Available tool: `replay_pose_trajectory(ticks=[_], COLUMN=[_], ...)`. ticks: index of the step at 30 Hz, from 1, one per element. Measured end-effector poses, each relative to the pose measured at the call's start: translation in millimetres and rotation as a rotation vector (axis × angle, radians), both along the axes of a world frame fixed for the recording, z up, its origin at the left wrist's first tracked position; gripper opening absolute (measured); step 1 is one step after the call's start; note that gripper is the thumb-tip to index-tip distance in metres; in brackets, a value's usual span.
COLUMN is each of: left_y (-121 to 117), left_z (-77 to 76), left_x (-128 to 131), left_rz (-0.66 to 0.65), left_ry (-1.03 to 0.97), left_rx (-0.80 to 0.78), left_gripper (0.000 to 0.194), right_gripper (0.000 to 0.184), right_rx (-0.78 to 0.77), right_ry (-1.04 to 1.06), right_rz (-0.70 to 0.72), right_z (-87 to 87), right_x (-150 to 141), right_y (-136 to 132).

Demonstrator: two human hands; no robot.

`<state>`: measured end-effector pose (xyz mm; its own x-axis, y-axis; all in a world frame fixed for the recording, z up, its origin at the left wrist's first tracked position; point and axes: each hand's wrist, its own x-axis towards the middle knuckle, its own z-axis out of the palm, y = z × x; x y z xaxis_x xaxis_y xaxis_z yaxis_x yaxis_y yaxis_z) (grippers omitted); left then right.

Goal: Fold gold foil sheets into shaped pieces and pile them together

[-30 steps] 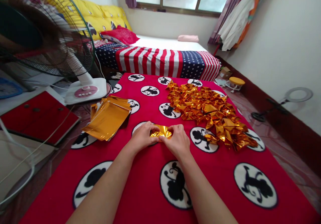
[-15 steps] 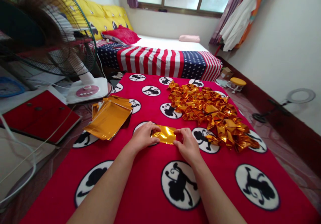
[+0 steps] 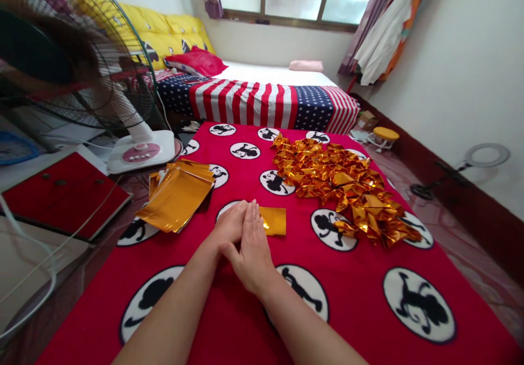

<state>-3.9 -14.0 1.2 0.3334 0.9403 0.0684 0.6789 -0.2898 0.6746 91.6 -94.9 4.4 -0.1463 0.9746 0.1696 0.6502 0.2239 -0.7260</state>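
Note:
A folded strip of shiny gold foil paper (image 3: 276, 222) lies flat on the red cloth in front of me. My left hand (image 3: 231, 226) is at the strip's left end, its fingers curled in, with the tips hidden behind the other hand. Stretched flat with fingers together, my right hand (image 3: 254, 245) presses on the left part of the strip, right against my left hand. To the left is a stack of flat gold foil sheets (image 3: 178, 197). A heap of folded gold foil pieces (image 3: 335, 177) spreads to the right.
The red cloth (image 3: 352, 305) with monkey prints covers the table. At the left, a fan (image 3: 141, 147) stands near a red-fronted cabinet (image 3: 61, 190). Beyond the table is a bed (image 3: 254, 103); a yellow stool (image 3: 387, 133) and a ring light (image 3: 487, 155) are at the right.
My right hand has left the strip's right end and moved left, flattening over its left part beside my left hand. The strip's right end now lies uncovered.

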Motion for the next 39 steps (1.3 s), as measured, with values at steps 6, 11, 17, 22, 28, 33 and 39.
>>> replay_pose_trajectory(ticks=[6, 11, 17, 22, 28, 33, 39], left_y=[0, -1, -1, -19, -47, -40, -37], left_z=[4.0, 3.9, 4.9, 19.3, 22.5, 9.6, 4.2], left_x=[0, -1, -3, 23, 64, 58, 56], left_rz=[-0.139, -0.124, -0.069, 0.128, -0.493, -0.501, -0.450], left_ry=[0.186, 0.127, 0.094, 0.025, -0.081, 0.056, 0.132], left_rx=[0.060, 0.041, 0.019, 0.278, 0.084, 0.003, 0.029], left_gripper=[0.021, 0.035, 0.024, 0.024, 0.067, 0.073, 0.075], right_gripper=[0.101, 0.096, 0.091, 0.089, 0.068, 0.073, 0.074], right_rx=[-0.059, -0.105, -0.103, -0.042, -0.034, -0.005, 0.014], right_ry=[-0.200, -0.441, -0.600, -0.626, -0.716, -0.682, -0.691], right_rz=[-0.044, -0.105, -0.128, -0.160, -0.157, -0.104, -0.100], right_z=[-13.6, -11.4, -10.6, -20.3, -30.7, -25.3, -20.2], right_x=[21, 47, 69, 69, 65, 66, 67], right_y=[1, -5, -8, -9, -8, -8, -10])
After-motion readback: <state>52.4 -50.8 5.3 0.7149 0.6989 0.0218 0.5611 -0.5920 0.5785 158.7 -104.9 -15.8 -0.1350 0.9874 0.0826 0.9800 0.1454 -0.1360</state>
